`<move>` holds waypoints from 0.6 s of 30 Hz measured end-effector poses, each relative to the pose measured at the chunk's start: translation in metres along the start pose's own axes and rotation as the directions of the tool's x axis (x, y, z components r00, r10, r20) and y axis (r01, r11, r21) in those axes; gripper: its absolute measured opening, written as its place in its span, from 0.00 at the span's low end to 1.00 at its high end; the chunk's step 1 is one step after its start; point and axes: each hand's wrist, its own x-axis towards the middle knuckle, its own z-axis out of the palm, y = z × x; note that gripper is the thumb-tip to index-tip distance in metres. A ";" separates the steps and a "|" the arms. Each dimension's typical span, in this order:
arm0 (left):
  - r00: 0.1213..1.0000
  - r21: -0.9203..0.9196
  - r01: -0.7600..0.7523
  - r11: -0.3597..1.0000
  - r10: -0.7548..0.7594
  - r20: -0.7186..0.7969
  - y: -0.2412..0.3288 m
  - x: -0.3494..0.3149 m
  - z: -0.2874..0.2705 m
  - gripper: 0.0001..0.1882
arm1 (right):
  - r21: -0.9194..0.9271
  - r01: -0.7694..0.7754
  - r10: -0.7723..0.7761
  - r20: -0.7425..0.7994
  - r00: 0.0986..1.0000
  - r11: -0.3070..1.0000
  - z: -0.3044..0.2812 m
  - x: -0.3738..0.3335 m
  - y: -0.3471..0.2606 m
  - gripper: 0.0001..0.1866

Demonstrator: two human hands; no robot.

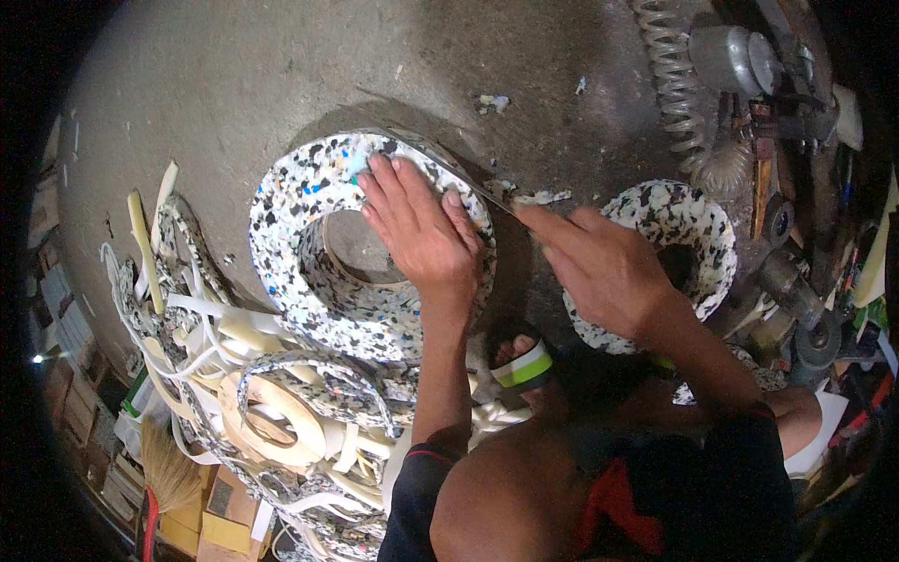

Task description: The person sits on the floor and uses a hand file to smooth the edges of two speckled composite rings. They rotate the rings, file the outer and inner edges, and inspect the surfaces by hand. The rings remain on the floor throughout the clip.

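Note:
A thick ring of speckled white, black and blue foam (281,220) lies on the floor in front of me. My left hand (421,234) rests flat on its upper right face, fingers stretched out and slightly apart. In my right hand (604,267) is a long, thin-bladed knife (493,197). Its blade runs along the ring's far right edge, touching or very close to it. The knife's handle is hidden inside my closed fingers. Through the ring's round hole some floor shows. Beside my right hand lies a second, smaller speckled foam ring (707,220), partly covered by the hand and forearm.
Foam strips and offcuts (201,318) pile up at the left, with a pale flat ring (309,431) among them. A broom (169,468) stands lower left. A coiled hose (667,75) and metal tools (730,58) line the right. My sandalled foot (520,361) is close below.

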 end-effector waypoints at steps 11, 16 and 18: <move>1.000 0.005 -0.005 1.000 0.005 0.004 -0.002 -0.002 0.003 0.32 | 0.032 0.018 -0.017 -0.024 1.000 0.999 0.010 0.006 0.000 0.23; 1.000 0.009 -0.009 1.000 0.009 -0.014 -0.003 -0.003 0.006 0.31 | 0.140 -0.087 0.084 0.022 0.996 0.986 0.005 -0.016 0.007 0.24; 0.999 -0.003 -0.013 1.000 0.013 -0.029 -0.003 -0.002 0.006 0.31 | 0.139 0.000 0.010 -0.069 0.998 0.990 0.014 -0.008 0.011 0.24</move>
